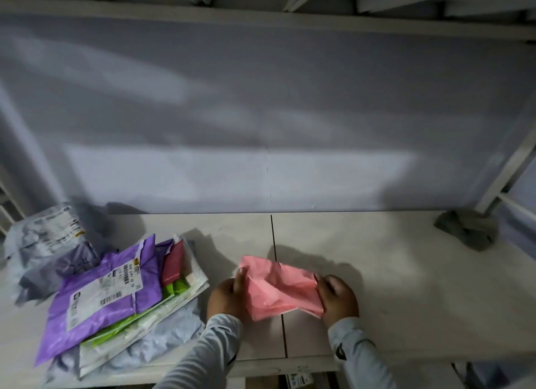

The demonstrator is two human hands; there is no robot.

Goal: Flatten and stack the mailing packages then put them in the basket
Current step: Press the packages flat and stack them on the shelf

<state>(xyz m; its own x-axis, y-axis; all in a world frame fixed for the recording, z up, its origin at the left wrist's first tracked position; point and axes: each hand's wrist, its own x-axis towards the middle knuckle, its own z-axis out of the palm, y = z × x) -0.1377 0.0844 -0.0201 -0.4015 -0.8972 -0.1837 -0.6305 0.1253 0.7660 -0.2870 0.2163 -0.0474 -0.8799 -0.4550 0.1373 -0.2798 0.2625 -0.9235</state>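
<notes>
On the table (377,272), two hands grip one pink package (280,287).

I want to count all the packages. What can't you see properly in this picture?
Head view only:
- Stack: the purple bag covers lower packages, so no sure count.
- Labels: print too small and blurred to read.
- Grey heap: crumpled and dim, number unclear.
- Pink bag: ends hidden by left hand and right hand.
- Basket: not in view.
</notes>
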